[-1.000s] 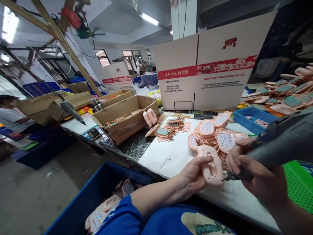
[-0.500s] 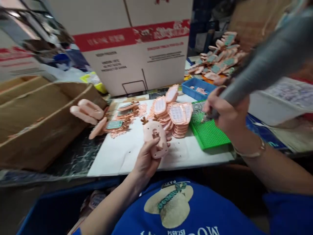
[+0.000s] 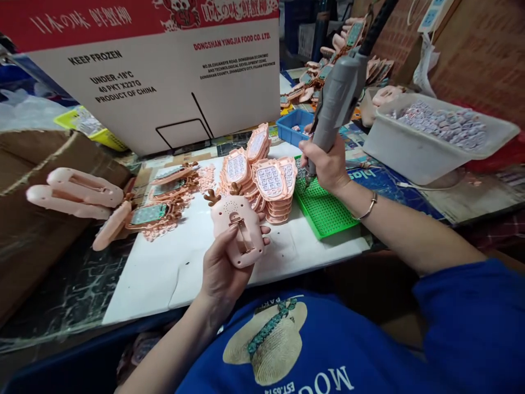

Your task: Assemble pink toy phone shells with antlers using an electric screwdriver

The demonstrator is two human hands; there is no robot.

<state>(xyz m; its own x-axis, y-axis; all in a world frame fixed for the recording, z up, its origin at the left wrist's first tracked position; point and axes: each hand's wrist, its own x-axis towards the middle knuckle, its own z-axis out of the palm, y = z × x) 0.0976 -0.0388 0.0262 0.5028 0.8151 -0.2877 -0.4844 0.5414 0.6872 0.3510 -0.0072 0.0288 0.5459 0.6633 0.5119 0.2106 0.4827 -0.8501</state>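
My left hand (image 3: 225,262) grips a pink plastic toy phone (image 3: 227,212) with brown antlers, its back and uncovered battery compartment facing up, thumb lying on the compartment. In my right hand (image 3: 328,164) is a grey electric screwdriver (image 3: 337,98), tilted, its bit pointing down over the green perforated tray (image 3: 330,216). Small metal screws (image 3: 301,172) lie in the tray's far part, by the bit; whether a screw sits on the tip I cannot tell. Beyond the toy stand stacked pink keypad panels (image 3: 270,183). Left of them lie pink shells with green circuit boards (image 3: 148,214).
A white printed carton (image 3: 172,109) stands at the back. Brown cardboard box (image 3: 24,164) at left, with pink shells (image 3: 76,191) beside it. A blue tray (image 3: 293,123) and a white bin (image 3: 410,148) of small pieces stand at right. White board (image 3: 151,273) covers the bench.
The view has shifted, so the scene sits further left. My right hand's screwdriver now stands more upright, its bit still over the green tray. My left hand keeps hold of the toy phone.
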